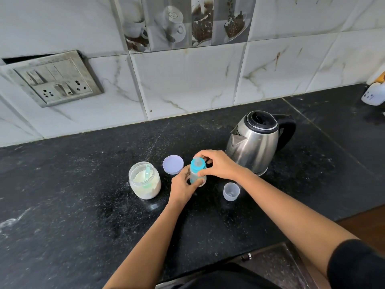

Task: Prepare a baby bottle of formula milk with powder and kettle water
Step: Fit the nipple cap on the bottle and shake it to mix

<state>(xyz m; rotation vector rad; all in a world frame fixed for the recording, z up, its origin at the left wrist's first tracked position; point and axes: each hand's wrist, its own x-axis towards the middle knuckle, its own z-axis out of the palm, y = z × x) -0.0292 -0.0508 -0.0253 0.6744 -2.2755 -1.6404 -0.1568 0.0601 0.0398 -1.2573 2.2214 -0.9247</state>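
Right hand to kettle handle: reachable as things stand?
Probably yes, once the right hand lets go of the bottle top. It sits just beside the kettle, and the handle faces right and back with nothing blocking it.

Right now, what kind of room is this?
Most likely a home kitchen: there is a black stone countertop, a steel electric kettle standing on it, and wall tiles printed with coffee cups.

Black speckled countertop [73, 205], marble-veined wall tiles [187, 84], grimy switchboard [52, 80].
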